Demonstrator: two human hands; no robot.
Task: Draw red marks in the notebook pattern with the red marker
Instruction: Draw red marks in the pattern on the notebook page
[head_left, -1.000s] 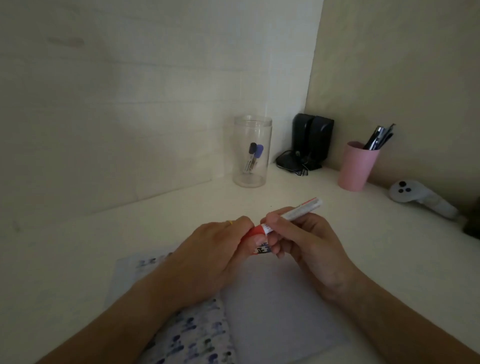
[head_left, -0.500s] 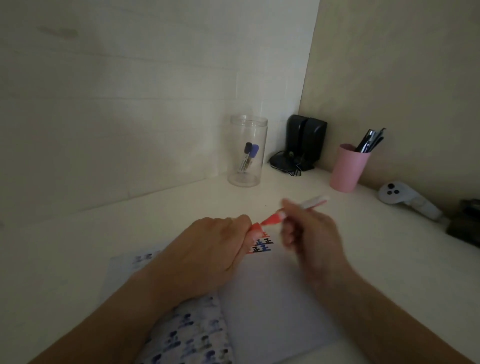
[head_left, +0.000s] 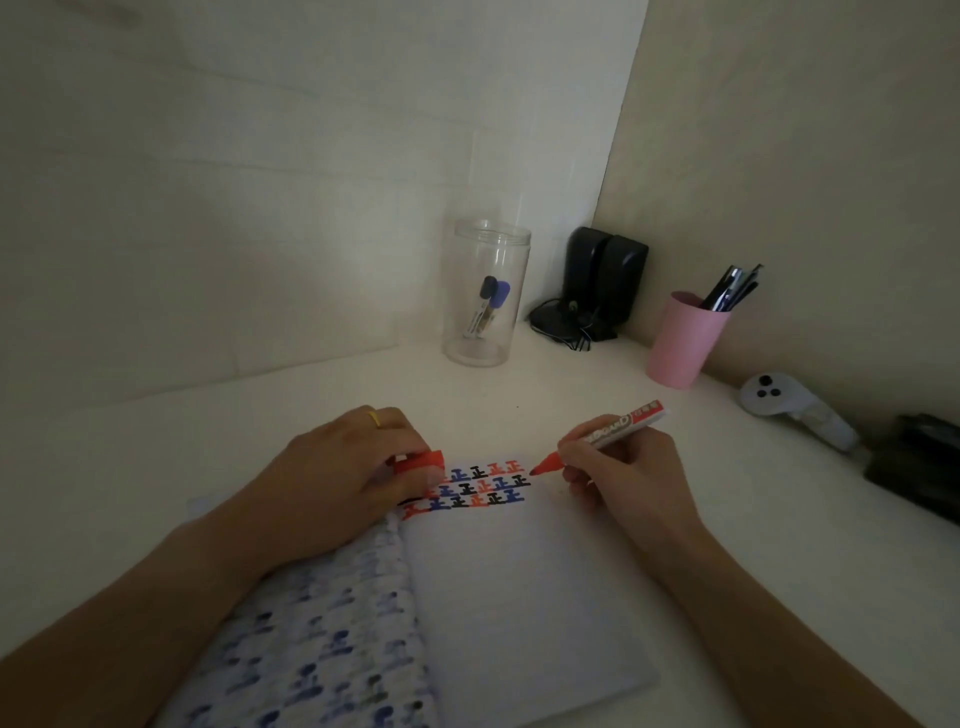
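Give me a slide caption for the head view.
Right hand poises uncapped red marker beside notebook pattern; left hand holds cap.

I see a dim corner w/ 2 pale walls (head_left: 260, 182) meeting behind a white desk (head_left: 779, 545), light weak, no window in view.

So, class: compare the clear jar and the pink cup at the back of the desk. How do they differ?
The clear jar is see-through, while the pink cup is opaque. The jar stands taller than the cup. The jar's two markers sit wholly inside, below its rim; the cup's pens stick out above its rim. Both stand upright, open-topped, holding writing tools.
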